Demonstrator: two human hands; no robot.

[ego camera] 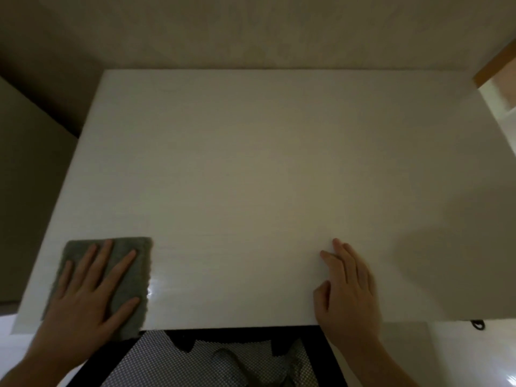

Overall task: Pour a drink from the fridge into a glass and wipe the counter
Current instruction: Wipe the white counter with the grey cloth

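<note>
While two hands lie flat, left hand [86, 297] on one cloth [131, 277], right hand [346, 291] on counter [251, 163]

Cloth [127, 277] lies on the table [265, 169] at its near left corner, under the left hand [86, 300]. Right hand [346, 294] rests on the table's near edge, well apart to the right.

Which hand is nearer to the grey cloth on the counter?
Left. The left hand lies flat on top of the grey cloth at the near left corner of the white counter. The right hand rests on bare counter far to the cloth's right.
</note>
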